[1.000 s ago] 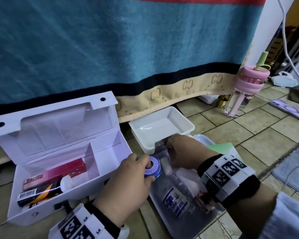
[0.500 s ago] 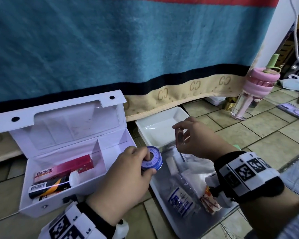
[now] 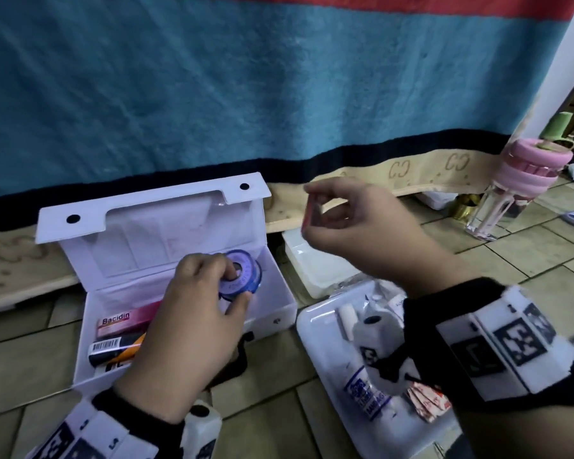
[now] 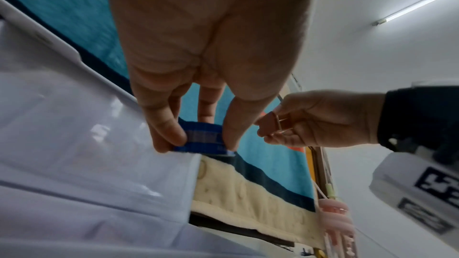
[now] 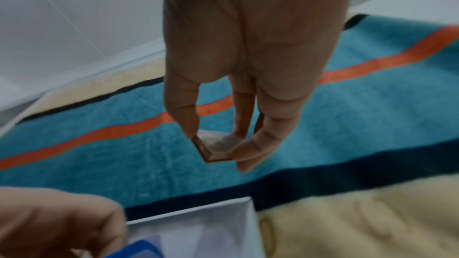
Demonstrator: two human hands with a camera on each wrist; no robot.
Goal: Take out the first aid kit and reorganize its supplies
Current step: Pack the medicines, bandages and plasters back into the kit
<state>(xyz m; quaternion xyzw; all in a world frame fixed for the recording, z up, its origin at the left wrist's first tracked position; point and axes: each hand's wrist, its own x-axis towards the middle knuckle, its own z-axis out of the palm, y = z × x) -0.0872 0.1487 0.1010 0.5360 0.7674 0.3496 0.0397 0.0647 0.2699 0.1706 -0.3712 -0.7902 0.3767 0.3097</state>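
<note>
The white first aid box (image 3: 272,313) stands open on the tiled floor, lid up. In its left part lie a pink Bacidin carton (image 3: 123,321) and a black and orange tube (image 3: 113,347). My left hand (image 3: 186,332) pinches a blue roll of adhesive tape (image 3: 242,276) over the box's right compartment; in the left wrist view the tape roll (image 4: 201,138) sits between thumb and fingers. My right hand (image 3: 355,226) is raised right of the lid and pinches a small flat reddish-edged packet (image 3: 309,213), which in the right wrist view (image 5: 213,148) shows a clear face.
A white tray (image 3: 315,329) at the right holds a bandage roll (image 3: 368,389), plasters (image 3: 424,402) and other supplies. An empty white tub (image 3: 299,256) sits behind it. A pink water bottle (image 3: 517,187) stands far right. A blue blanket (image 3: 246,87) hangs behind.
My left hand carried the tape roll from over the tray to above the box's right compartment. My right hand rose from the tray with the small packet and moved up beside the lid.
</note>
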